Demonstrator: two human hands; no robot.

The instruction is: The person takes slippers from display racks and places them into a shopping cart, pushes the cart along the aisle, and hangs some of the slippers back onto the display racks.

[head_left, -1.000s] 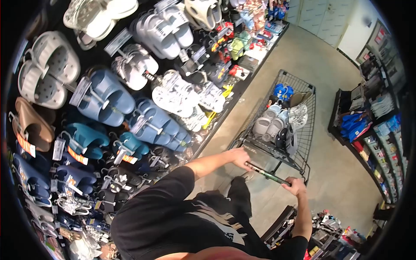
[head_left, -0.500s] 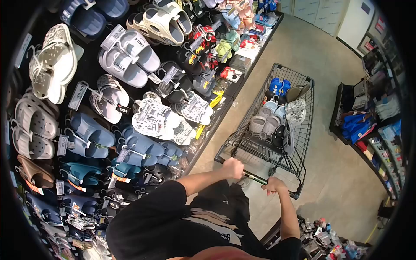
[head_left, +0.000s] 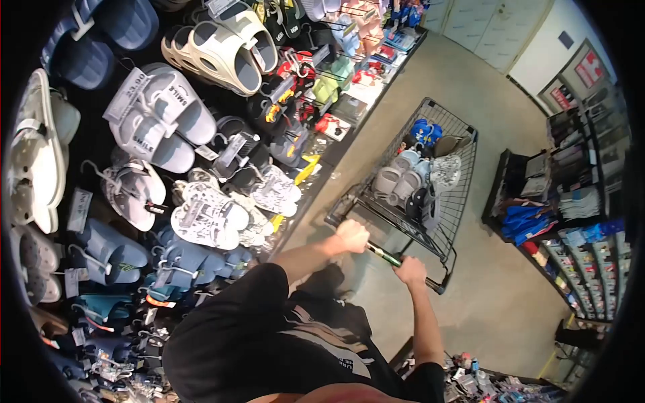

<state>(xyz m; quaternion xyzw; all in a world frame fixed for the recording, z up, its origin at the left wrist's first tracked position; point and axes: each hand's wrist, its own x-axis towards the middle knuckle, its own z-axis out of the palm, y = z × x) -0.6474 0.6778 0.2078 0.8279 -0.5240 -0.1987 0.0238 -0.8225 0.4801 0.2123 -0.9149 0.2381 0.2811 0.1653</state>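
The shopping cart (head_left: 451, 232) stands ahead of the person on the floor (head_left: 484, 87), its left rear corner near the ledge (head_left: 316, 176) of the footwear display with a narrow strip between, and its right side farther from the dark shelf unit (head_left: 500, 191), so the wider open room lies to the right. More bare floor runs past the front of the basket toward the pale panels (head_left: 484, 30) at the far end. Both arms reach forward and down, the left elbow angled outward: the left grip (head_left: 353, 236) is closed around the left part of the handlebar (head_left: 384, 254), and the right grip (head_left: 410, 271) is closed around it farther right, a printed stretch showing between them. In the basket, grey clogs (head_left: 398, 183) lie toward the handle, a white patterned shoe (head_left: 445, 172) to their right, and a blue item (head_left: 425, 131) toward the front, its kind hard to make out. Overlap hides part of the footwear, the hands cover the bar beneath them, and the round dark border cuts off the displays on both sides
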